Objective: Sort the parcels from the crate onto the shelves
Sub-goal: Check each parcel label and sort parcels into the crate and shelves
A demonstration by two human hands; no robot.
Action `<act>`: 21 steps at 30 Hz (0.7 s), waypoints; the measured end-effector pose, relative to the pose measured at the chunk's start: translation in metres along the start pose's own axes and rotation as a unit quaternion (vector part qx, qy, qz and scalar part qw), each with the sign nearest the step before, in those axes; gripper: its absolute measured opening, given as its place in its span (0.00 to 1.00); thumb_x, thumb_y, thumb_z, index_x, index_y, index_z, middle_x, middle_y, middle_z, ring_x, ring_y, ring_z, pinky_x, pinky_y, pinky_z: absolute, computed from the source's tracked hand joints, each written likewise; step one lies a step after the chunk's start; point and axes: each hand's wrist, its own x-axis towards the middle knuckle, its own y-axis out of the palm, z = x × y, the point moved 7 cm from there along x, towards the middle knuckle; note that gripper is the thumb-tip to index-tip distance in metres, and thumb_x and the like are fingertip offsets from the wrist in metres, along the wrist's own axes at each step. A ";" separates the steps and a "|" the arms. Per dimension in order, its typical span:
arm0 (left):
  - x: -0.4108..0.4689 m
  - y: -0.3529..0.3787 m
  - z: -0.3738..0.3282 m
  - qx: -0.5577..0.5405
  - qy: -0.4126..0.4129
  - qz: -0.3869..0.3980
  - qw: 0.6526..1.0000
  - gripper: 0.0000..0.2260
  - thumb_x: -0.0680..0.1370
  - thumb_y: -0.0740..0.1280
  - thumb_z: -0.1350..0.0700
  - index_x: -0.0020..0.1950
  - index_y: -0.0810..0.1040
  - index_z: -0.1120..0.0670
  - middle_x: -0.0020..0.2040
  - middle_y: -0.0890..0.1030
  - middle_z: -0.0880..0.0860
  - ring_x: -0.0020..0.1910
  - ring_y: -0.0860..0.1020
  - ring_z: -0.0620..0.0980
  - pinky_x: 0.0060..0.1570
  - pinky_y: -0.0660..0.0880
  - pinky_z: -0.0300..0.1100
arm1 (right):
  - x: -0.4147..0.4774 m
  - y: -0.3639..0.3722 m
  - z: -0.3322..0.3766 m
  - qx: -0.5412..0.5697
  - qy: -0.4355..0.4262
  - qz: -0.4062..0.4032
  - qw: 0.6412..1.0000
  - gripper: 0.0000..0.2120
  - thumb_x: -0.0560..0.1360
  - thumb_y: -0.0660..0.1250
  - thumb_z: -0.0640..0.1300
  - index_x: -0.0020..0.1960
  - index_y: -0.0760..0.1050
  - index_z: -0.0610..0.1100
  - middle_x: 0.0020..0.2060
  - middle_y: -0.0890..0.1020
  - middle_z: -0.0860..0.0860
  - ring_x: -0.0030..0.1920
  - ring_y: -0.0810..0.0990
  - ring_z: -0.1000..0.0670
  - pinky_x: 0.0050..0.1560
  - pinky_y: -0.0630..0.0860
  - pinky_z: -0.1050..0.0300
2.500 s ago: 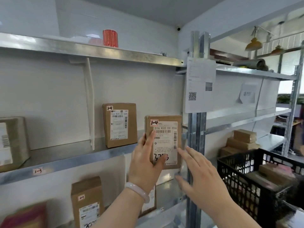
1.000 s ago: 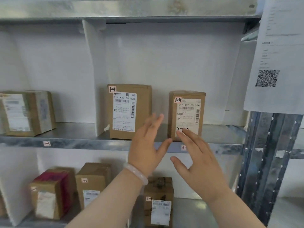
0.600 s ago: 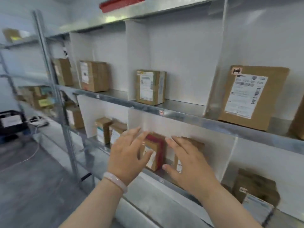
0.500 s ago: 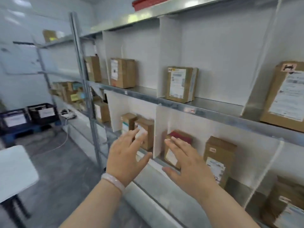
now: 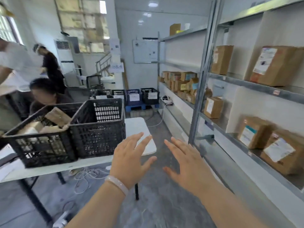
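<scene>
Two black plastic crates stand on a white table (image 5: 139, 127) at the left. The left crate (image 5: 39, 145) holds several brown parcels (image 5: 56, 116); the right crate (image 5: 98, 129) looks empty from here. My left hand (image 5: 131, 158) and my right hand (image 5: 187, 162) hover with fingers spread in front of me, both holding nothing, to the right of the crates. Metal shelves (image 5: 256, 83) along the right wall carry several cardboard parcels (image 5: 278, 65) with white labels.
Three people (image 5: 47, 94) work behind the table at the left. More crates (image 5: 141, 96) sit on the floor by the far wall. White cables (image 5: 85, 175) lie on the floor under the table. A grey aisle floor (image 5: 164, 195) runs between table and shelves.
My view has swung left from the shelf to the table and crates. A parcel held 2.5 s ago stands on the shelf; both hands have come away with nothing in them.
</scene>
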 end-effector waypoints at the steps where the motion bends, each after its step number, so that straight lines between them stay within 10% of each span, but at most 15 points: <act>1: -0.003 -0.007 0.021 0.007 -0.019 -0.006 1.000 0.27 0.74 0.65 0.38 0.70 0.74 0.48 0.68 0.75 0.52 0.66 0.74 0.54 0.60 0.75 0.56 | 0.017 0.010 0.014 0.007 -0.015 0.004 1.000 0.36 0.75 0.57 0.66 0.77 0.45 0.60 0.77 0.51 0.58 0.77 0.46 0.56 0.77 0.48 0.51; 21: 0.007 -0.028 0.394 0.122 -0.277 0.009 0.953 0.28 0.75 0.60 0.35 0.72 0.72 0.45 0.71 0.74 0.49 0.69 0.71 0.51 0.68 0.70 0.52 | 0.358 0.207 0.203 0.142 -0.212 0.070 0.964 0.35 0.76 0.61 0.63 0.77 0.48 0.59 0.77 0.53 0.58 0.76 0.48 0.58 0.76 0.46 0.58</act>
